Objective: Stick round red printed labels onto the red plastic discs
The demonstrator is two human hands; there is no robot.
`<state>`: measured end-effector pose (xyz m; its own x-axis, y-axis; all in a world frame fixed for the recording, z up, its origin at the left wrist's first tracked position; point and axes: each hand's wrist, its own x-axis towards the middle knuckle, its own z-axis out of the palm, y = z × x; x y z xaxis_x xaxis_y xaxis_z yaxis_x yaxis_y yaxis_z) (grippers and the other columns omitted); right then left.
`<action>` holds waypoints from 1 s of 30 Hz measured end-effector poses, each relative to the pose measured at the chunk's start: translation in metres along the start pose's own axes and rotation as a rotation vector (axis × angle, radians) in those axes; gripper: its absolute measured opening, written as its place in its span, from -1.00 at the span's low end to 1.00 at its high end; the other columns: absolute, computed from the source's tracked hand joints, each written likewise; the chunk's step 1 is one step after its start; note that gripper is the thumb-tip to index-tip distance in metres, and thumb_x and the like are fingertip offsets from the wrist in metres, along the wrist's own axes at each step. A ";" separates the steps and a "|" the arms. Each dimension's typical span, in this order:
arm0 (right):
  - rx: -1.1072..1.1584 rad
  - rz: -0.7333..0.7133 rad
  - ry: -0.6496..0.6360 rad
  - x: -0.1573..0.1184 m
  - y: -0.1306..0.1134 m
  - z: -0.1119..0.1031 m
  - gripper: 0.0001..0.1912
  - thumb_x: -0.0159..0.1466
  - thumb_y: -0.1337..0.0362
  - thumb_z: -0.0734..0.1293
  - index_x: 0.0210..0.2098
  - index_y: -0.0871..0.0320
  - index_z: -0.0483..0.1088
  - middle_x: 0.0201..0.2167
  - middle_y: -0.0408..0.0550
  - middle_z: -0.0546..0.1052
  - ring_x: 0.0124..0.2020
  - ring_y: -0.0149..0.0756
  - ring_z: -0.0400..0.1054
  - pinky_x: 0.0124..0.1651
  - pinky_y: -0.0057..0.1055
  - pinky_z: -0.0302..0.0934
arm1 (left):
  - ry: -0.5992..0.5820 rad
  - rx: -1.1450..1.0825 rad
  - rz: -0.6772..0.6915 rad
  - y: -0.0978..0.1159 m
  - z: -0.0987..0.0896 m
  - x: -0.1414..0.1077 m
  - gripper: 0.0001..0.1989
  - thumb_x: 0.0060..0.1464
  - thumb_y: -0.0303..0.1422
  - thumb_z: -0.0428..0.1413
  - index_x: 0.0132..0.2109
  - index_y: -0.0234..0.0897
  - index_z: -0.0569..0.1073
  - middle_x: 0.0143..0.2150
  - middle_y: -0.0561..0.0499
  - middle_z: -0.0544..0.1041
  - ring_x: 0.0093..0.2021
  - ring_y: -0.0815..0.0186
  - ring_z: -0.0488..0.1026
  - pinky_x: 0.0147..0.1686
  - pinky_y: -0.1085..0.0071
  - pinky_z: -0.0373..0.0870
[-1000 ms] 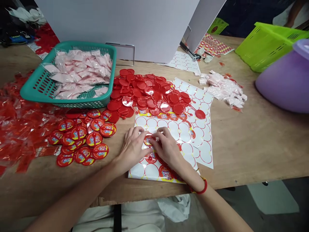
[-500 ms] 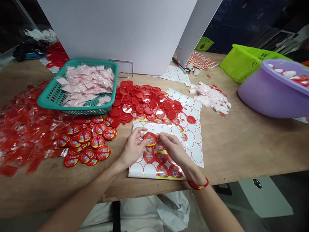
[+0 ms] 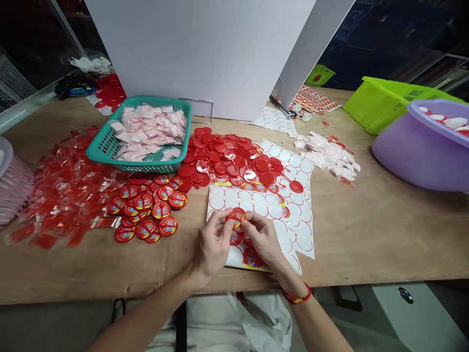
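Between both hands, above the sticker sheets, is a round red disc with a printed label. My left hand pinches its left side with thumb and fingers. On its right edge are the closed fingertips of my right hand. Under the hands lie white sticker sheets with red circle outlines and some printed round stickers. Just behind them spreads a pile of plain red discs with thin handles. Left of the sheets is a heap of labelled discs.
A green basket holds pink packets. Red clear packets cover the table's left, beside a pink basket. More pink packets, a purple basin and a lime crate are at the right. A white panel stands behind.
The view has shifted, so the table contents appear farther right and the pink basket shows at left. Both hands have drawn closer together around the labelled disc.
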<state>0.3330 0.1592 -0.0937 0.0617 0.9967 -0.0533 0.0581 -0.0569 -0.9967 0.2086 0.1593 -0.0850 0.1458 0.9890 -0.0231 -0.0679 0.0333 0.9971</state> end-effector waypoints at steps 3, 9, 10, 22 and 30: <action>-0.145 0.006 -0.010 -0.004 0.002 -0.001 -0.71 0.13 0.07 0.27 -0.52 0.18 0.30 -0.61 -0.16 0.37 -0.59 -0.42 0.24 -0.52 -0.48 0.17 | -0.016 0.266 0.124 0.005 -0.014 0.001 -0.77 0.15 -0.33 -0.08 -0.09 -0.22 0.37 -0.19 -0.01 0.52 -0.27 0.35 0.49 -0.30 0.46 0.44; -0.623 -0.158 -0.254 -0.042 -0.004 -0.034 -0.63 0.13 0.08 0.31 -0.14 0.15 0.32 -0.25 0.04 0.47 -0.24 -0.20 0.37 -0.22 -0.28 0.30 | 0.284 1.072 0.269 0.025 -0.104 0.044 -0.74 0.11 -0.36 -0.08 -0.14 -0.30 0.45 -0.27 -0.14 0.48 -0.19 0.12 0.38 -0.13 0.15 0.30; -0.723 -0.218 -0.296 -0.050 -0.006 -0.039 -0.56 0.08 0.10 0.37 -0.09 0.13 0.31 -0.16 0.08 0.44 -0.15 -0.14 0.34 -0.16 -0.22 0.29 | 0.261 1.158 0.287 0.026 -0.116 0.048 -0.75 0.09 -0.38 -0.06 -0.15 -0.31 0.45 -0.24 -0.16 0.47 -0.14 0.08 0.36 -0.09 0.11 0.27; -0.915 -0.506 -0.140 -0.077 0.015 -0.023 -0.87 0.22 0.32 0.24 -0.22 0.14 0.34 -0.30 0.05 0.47 -0.31 -0.22 0.33 -0.34 -0.29 0.28 | -0.191 0.744 0.025 -0.002 -0.048 -0.007 -0.51 0.03 -0.34 0.04 0.12 -0.27 0.15 -0.07 -0.08 0.33 -0.21 0.33 0.39 -0.21 0.38 0.39; -1.107 -0.885 0.153 -0.097 0.042 -0.026 -0.74 0.20 0.42 0.21 -0.14 0.04 0.36 -0.43 -0.03 0.56 -0.42 -0.25 0.40 -0.31 -0.24 0.28 | -0.186 0.540 -0.127 -0.007 -0.056 0.009 -0.58 -0.01 -0.24 0.05 0.02 -0.22 0.26 -0.06 -0.08 0.33 -0.24 0.32 0.40 -0.25 0.33 0.40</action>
<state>0.3558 0.0587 -0.1289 -0.3043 0.7149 0.6295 0.8649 0.4843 -0.1318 0.1548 0.1761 -0.0965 0.2936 0.9387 -0.1806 0.4670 0.0241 0.8839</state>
